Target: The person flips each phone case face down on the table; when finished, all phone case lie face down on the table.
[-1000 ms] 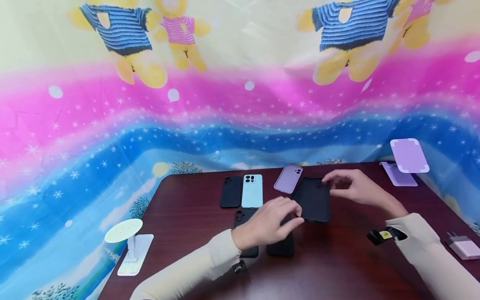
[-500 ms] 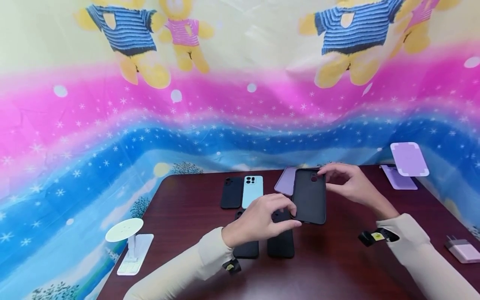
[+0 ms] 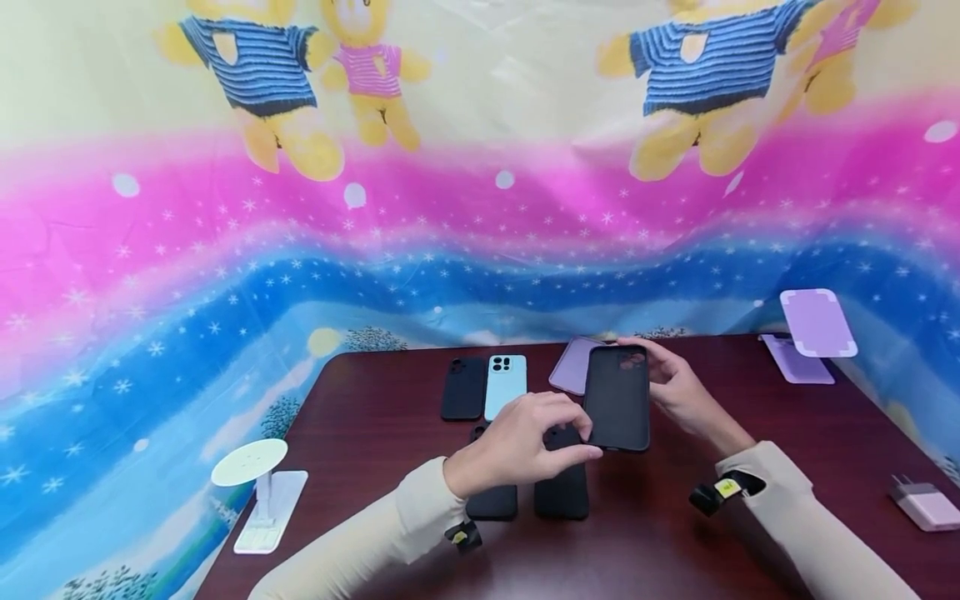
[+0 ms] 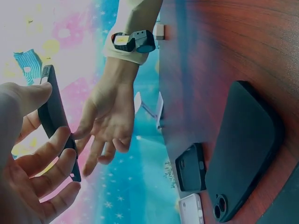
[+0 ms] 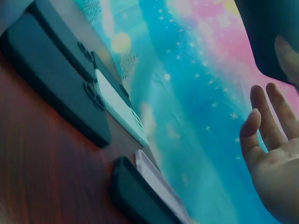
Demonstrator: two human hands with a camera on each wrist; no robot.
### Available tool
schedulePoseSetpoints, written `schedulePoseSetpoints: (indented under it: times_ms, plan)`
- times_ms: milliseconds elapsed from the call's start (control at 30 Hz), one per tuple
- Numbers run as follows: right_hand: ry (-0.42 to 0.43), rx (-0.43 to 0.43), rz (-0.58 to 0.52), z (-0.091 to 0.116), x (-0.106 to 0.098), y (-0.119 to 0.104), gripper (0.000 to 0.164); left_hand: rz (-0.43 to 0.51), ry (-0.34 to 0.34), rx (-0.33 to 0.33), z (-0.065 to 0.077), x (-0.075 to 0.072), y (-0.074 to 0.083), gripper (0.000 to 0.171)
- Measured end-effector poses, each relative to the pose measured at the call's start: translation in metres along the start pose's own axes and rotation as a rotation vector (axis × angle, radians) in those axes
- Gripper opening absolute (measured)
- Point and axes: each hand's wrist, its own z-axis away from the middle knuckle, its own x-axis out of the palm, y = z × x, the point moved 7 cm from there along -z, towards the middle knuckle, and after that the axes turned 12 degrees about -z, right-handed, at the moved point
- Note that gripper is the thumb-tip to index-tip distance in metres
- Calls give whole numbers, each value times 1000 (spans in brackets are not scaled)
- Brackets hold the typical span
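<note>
Both hands hold one black phone case [image 3: 617, 404] up over the table, its hollow inside facing the head camera and the camera cutout at the top. My left hand [image 3: 528, 437] pinches its lower left corner; in the left wrist view the thumb lies on one edge and fingertips on the other. My right hand [image 3: 675, 387] grips the upper right side from behind, with its thumb [image 5: 286, 58] on the case's back and other fingers spread. Below the left hand lie two more black cases, one [image 3: 562, 492] nearer the middle and one [image 3: 493, 500] partly covered by the wrist.
Behind these, a black case [image 3: 462, 387] and a light blue case [image 3: 506, 387] lie side by side. Beside a purple case [image 3: 572, 367] lies another black case [image 4: 190, 168]. A white stand [image 3: 258, 500] is at left, a purple stand [image 3: 817, 325] and charger [image 3: 926, 502] at right.
The held case has turned its inside more toward the head camera and shifted slightly left. My right hand has moved from its upper corner round behind its right side.
</note>
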Motion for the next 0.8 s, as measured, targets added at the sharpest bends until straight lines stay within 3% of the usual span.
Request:
schedulePoseSetpoints:
  times_ms: [200,300,467,567,633,800]
  plan:
    - [-209,-9,-342,-3,12,6,54,7,-41,14,0,5,3,13]
    - [-208,23,-421,-1,11,9,53,13,-47,19,-2,8,5,12]
    - [-103,62,-392,6,1,14,47,-6,-51,32,-4,12,7,12]
    - [-61,67,-334,9,-2,16,45,13,-63,7,-4,14,4,15]
    - [-46,70,-296,8,-3,17,46,25,-69,-22,-3,15,1,28]
    - [-37,74,-255,4,-4,16,48,40,-63,-102,-2,13,-8,86]
